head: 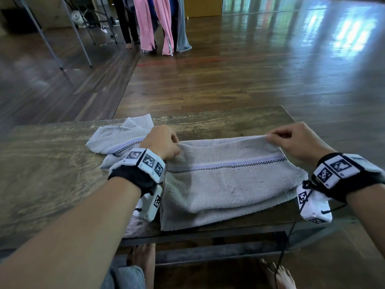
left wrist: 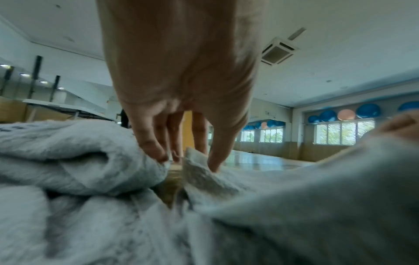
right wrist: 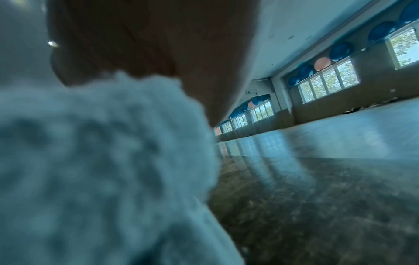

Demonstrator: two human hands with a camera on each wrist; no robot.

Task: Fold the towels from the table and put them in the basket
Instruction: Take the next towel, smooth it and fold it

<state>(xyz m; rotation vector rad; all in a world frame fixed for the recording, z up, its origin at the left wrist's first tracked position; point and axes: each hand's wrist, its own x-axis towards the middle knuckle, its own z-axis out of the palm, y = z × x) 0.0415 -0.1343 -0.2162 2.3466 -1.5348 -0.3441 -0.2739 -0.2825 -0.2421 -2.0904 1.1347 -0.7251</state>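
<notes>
Mid-fold on the grey towel (head: pixel 229 178), spread across the table (head: pixel 52 167) with its near hem at the front edge and its far edge raised between the two hands. Left hand (head: pixel 161 141) curled, fingers (left wrist: pixel 150 143) and thumb pinching the far left corner, as the left wrist view confirms. Right hand (head: pixel 291 138) pinching the far right corner between thumb and forefinger, the other fingers loosely curled above it; in the right wrist view only blurred terry close to the lens, so no detail of that grip there. Just beyond and to the outer side of the left fingers, a second towel (head: pixel 118 136) lying crumpled, not yet folded. No basket in any view, so its place cannot be told. Judged from this: the first fold of this towel in hand, with the far edge lifted and taut between both pinches. Next move likely calls for carrying both corners together toward the near hem, keeping the edge level so the corners meet squarely, then letting go and smoothing. As for writing: none readable on the towels, only a lilac band and a black-and-white checked line woven across; square black-and-white coded markers on the wrist cameras (head: pixel 145 161), no legible words
</notes>
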